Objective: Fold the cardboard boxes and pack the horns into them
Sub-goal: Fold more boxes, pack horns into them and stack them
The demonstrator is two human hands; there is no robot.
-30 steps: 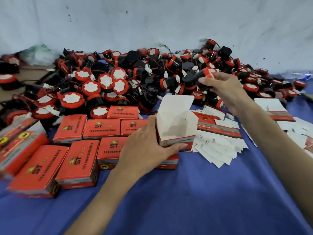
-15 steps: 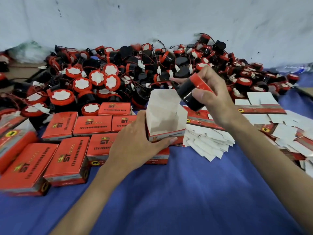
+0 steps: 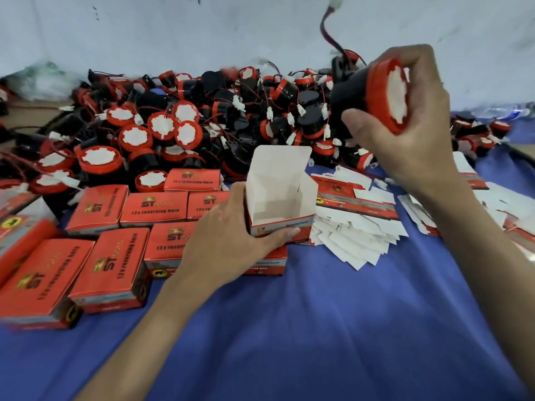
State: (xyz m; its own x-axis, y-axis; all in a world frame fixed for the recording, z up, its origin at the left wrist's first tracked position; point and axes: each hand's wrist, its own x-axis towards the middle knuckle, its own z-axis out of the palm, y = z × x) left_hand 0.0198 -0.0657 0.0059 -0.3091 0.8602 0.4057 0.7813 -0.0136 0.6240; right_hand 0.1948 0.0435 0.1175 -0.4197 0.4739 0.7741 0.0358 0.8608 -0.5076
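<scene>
Head view | blue cloth-covered table (image 3: 318,328), white wall (image 3: 202,30) behind | left hand (image 3: 225,241) grips open white-lined red cardboard box (image 3: 279,195) upright on cloth | right hand (image 3: 417,134) clutches black-and-red cylindrical horn (image 3: 373,94) above-right of box | heap of loose horns (image 3: 202,117) behind box | closed red boxes (image 3: 110,273) left of it | flat white carton blanks (image 3: 356,235) right.

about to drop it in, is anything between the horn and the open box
Nothing visible. The right hand holds the horn up and right of the box, which the left hand steadies with its top flap up and its mouth clear.
</scene>
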